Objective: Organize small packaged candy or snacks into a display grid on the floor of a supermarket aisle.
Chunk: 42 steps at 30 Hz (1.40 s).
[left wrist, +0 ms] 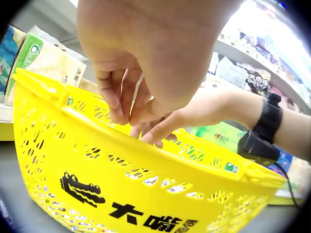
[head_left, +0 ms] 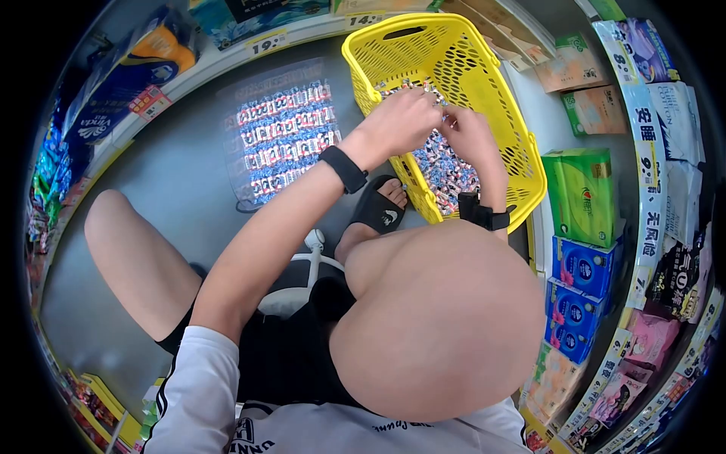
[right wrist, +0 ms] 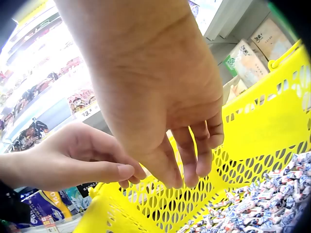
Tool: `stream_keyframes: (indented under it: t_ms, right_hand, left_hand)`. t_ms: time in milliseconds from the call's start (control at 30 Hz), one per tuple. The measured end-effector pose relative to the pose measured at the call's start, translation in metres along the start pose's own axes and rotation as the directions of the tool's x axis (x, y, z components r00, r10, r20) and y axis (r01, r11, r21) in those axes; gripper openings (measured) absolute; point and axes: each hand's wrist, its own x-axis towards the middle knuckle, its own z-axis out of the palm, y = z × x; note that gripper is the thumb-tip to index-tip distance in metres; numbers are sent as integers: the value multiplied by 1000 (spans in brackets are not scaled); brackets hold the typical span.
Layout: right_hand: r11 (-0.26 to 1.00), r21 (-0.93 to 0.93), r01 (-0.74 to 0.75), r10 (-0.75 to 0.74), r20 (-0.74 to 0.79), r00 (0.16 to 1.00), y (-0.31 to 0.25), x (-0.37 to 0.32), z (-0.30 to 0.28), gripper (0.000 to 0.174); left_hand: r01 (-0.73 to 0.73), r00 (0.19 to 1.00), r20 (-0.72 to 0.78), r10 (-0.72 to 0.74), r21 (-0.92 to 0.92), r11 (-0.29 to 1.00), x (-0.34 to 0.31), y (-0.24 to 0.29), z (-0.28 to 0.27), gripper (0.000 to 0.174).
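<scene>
In the head view my left hand [head_left: 404,119] and right hand [head_left: 469,138] come together over a yellow shopping basket [head_left: 516,144]. A deep layer of wrapped candies [head_left: 446,170], white, blue and red, lies inside it. Thumb and fingertips of the left hand [left wrist: 141,63] bend together above the basket's rim in the left wrist view. The right hand [right wrist: 170,111] points its fingers downward, thumb beside them, near the left fingertips. I cannot tell whether a candy sits between either hand's fingertips. Left of the basket, candies in neat rows [head_left: 291,136] lie on a clear plastic sheet.
Shelves with price strips [head_left: 646,151] curve round the right side, holding a green tissue pack [head_left: 578,197] and blue packs [head_left: 582,268]. A dark blue pack [head_left: 125,83] stands at upper left. A sandalled foot [head_left: 382,204] rests beside the basket; a bare knee [head_left: 446,318] rises in front.
</scene>
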Motion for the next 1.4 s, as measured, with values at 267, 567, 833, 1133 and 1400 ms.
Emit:
stream_keyframes:
  t_ms: [267, 567, 833, 1133, 1400]
  right_hand:
    - [980, -41, -196, 200, 287, 937, 55, -2, 5, 30]
    - [960, -100, -262, 280, 417, 865, 76, -3, 21, 38]
    - [969, -72, -237, 236, 559, 795, 137, -7, 54, 40]
    - [954, -152, -259, 300, 489, 819, 140, -11, 67, 46]
    - [929, -156, -335, 358, 604, 712, 128, -13, 65, 55]
  left_hand:
    - [-43, 848, 518, 112, -143, 989, 33, -10, 38, 16]
    - [56, 624, 780, -42, 10, 998, 76, 21, 43, 25]
    - [-103, 560, 828, 29, 35, 994, 82, 25, 93, 20]
    - [-160, 581, 814, -27, 146, 976, 72, 25, 155, 19]
    - [-81, 596, 802, -49, 121, 989, 58, 25, 180, 31]
